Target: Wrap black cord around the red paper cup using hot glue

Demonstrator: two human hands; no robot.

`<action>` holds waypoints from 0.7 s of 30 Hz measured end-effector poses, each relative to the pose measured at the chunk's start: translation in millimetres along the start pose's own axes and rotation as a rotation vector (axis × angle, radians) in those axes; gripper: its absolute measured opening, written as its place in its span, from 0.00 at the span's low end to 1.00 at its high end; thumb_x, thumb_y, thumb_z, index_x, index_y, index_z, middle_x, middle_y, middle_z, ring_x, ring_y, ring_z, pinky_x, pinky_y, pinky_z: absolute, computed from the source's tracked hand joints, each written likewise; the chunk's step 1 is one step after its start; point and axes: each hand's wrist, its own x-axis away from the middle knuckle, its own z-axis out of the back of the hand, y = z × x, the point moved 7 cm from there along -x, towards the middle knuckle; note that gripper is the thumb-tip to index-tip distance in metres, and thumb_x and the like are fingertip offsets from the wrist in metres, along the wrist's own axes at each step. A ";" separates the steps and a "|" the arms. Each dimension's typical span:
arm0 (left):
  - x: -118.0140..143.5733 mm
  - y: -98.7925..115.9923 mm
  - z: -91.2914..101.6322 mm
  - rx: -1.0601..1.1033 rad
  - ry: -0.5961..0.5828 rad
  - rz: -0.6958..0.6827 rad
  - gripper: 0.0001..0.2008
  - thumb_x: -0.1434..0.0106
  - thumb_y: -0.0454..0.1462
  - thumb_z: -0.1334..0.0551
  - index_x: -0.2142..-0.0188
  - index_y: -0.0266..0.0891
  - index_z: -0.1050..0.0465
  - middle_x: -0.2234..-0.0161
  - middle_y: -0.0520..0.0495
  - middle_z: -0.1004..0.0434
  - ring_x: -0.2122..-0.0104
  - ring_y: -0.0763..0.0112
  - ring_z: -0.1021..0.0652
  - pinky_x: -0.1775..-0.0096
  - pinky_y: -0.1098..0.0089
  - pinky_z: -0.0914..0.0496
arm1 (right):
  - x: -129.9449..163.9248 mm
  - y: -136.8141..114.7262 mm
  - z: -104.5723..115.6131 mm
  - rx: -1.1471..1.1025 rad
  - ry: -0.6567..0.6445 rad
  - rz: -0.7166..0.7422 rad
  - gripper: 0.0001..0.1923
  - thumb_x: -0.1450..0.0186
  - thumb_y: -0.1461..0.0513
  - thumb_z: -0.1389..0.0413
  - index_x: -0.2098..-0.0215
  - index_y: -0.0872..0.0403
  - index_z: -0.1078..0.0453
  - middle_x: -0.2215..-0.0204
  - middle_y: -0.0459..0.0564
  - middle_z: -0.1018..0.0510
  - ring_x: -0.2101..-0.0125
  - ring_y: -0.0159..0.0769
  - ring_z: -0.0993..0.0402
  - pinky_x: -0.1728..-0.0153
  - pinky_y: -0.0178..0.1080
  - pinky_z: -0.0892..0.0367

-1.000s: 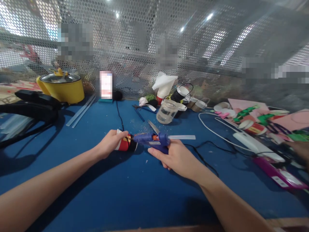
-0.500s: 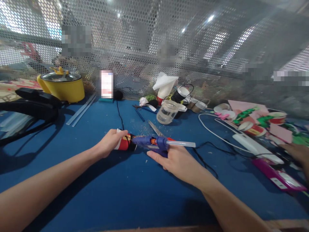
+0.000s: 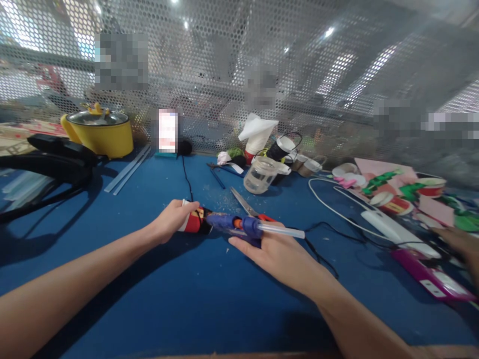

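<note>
Gripping a red paper cup [image 3: 191, 222] laid on its side on the blue table [image 3: 157, 294], the left hand [image 3: 172, 219] steadies it while the right hand [image 3: 275, 252] clasps a blue glue gun [image 3: 239, 225], nozzle at the cup's base, scissors [image 3: 245, 205] just behind.

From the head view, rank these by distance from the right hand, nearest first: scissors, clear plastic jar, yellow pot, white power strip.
From the right hand:
1. Scissors, just beyond the hand, behind the glue gun.
2. Clear plastic jar, farther back, centre.
3. White power strip, out to the right.
4. Yellow pot, far back left by the mesh.
</note>
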 end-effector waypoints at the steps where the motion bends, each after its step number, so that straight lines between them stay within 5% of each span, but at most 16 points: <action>1: 0.1 0.0 0.2 -0.006 0.001 -0.001 0.14 0.52 0.44 0.44 0.82 0.34 0.37 0.85 0.53 0.36 0.84 0.77 0.36 0.79 0.74 0.45 | 0.1 -0.2 -0.5 -0.001 -0.007 0.006 0.10 0.41 0.57 0.52 0.70 0.54 0.33 0.74 0.48 0.27 0.71 0.35 0.32 0.69 0.35 0.39; 13: 0.2 -0.1 0.2 -0.016 0.012 -0.007 0.14 0.52 0.45 0.44 0.82 0.35 0.37 0.85 0.53 0.37 0.85 0.77 0.37 0.80 0.74 0.45 | 0.5 2.3 -2.2 -0.036 -0.009 0.013 0.11 0.41 0.56 0.53 0.69 0.53 0.33 0.73 0.47 0.26 0.70 0.36 0.32 0.68 0.36 0.39; 21: 4.3 4.0 -2.3 -0.109 -0.017 -0.049 0.15 0.51 0.46 0.45 0.81 0.35 0.37 0.86 0.55 0.39 0.85 0.78 0.39 0.80 0.74 0.47 | -2.9 13.6 -2.4 -0.105 -0.034 -0.116 0.15 0.41 0.53 0.55 0.74 0.53 0.32 0.89 0.43 0.34 0.81 0.35 0.33 0.75 0.36 0.39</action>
